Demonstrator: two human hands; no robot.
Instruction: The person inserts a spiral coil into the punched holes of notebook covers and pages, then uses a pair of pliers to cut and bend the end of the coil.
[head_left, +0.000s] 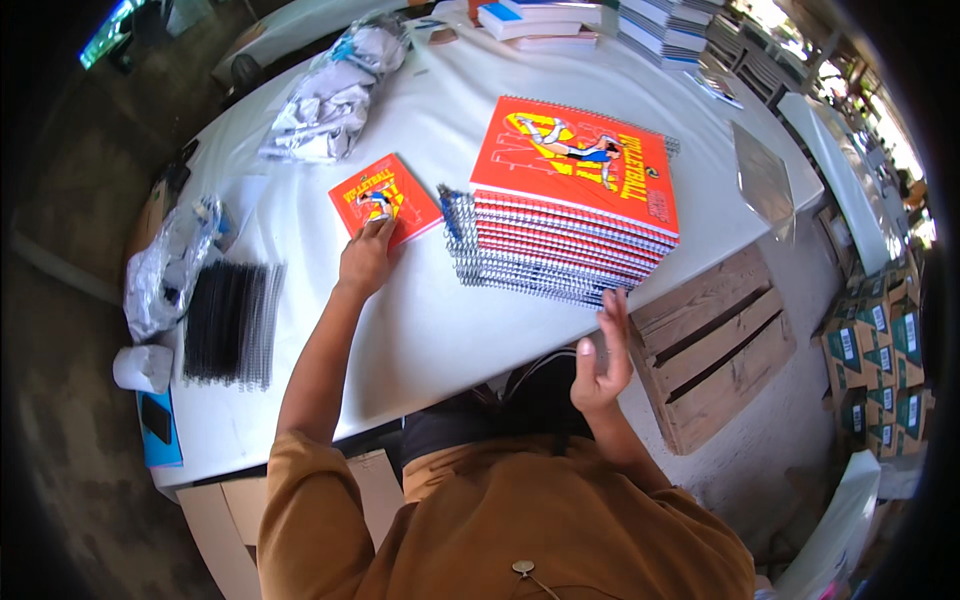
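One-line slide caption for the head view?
Left hand on a red-covered book, right hand open near a stack of spiral-bound notebooks.

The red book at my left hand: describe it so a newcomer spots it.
On the white table, find the tall stack of red spiral notebooks. Left of it, touched by the left hand, lies the red book. Unlike the stack, it sits low and apart.

One stack of red spiral notebooks (copies not reliably countable), one red booklet, one bunch of black coils, two crumpled plastic bags, one white roll, one phone and one slatted pallet beside the worktop are present.
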